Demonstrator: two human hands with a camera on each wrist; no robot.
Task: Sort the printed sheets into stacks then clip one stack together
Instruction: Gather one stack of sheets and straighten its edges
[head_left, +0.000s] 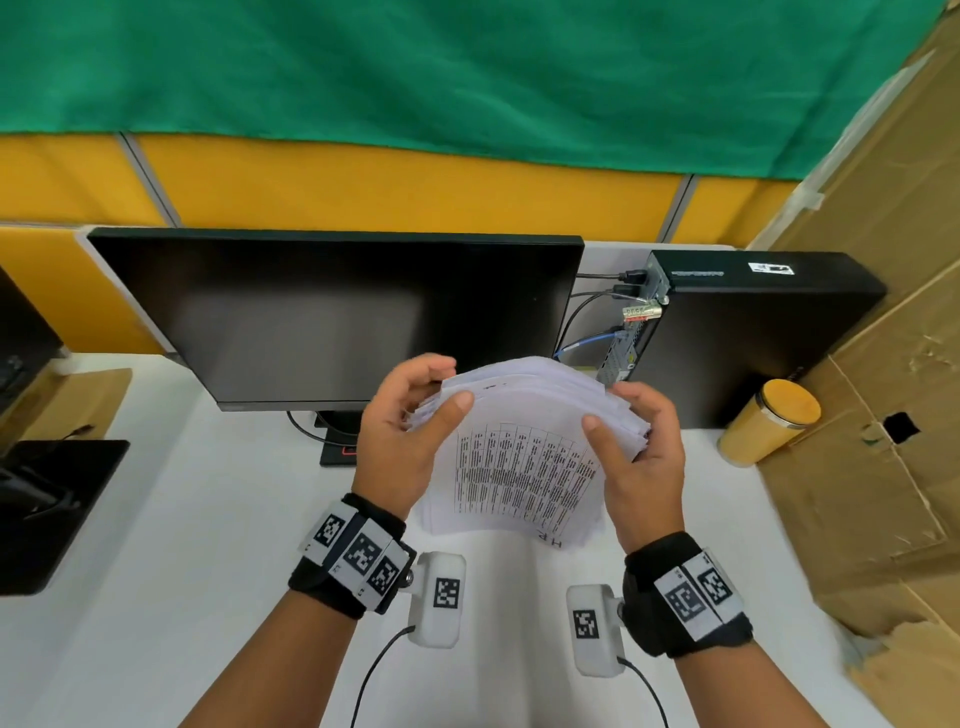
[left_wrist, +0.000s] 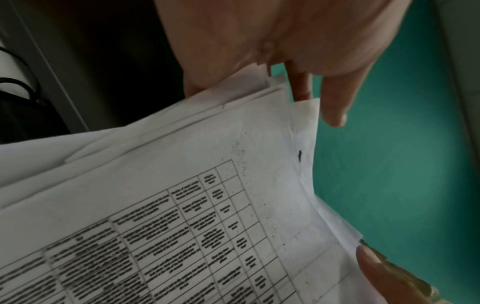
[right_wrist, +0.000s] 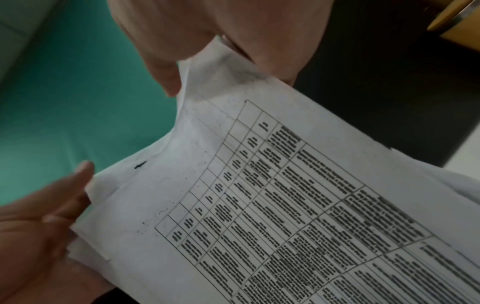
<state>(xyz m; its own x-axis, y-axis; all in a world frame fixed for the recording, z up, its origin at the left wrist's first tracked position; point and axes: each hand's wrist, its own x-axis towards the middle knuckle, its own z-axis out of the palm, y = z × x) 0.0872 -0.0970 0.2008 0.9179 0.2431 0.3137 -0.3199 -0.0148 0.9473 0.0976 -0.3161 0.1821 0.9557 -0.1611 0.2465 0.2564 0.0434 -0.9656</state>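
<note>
Together both hands grip the sheets (head_left: 524, 457) above the worktop (head_left: 208, 545): left hand (head_left: 405, 436) curled round one edge, right hand (head_left: 641, 457) round the other.

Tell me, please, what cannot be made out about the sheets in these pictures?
- Table text on the sheets: blurred in every view.
- Sheet count: edges fan unevenly, and the left hand and right hand cover the sides.
- Lower sheets' print: hidden under the top sheet.

From my feed, a dark monitor (head_left: 332, 317) stands on the white desk (head_left: 156, 519); behind it runs a yellow partition (head_left: 363, 192) (green cloth (head_left: 415, 67) above), cardboard (head_left: 883, 364) right of it.
</note>
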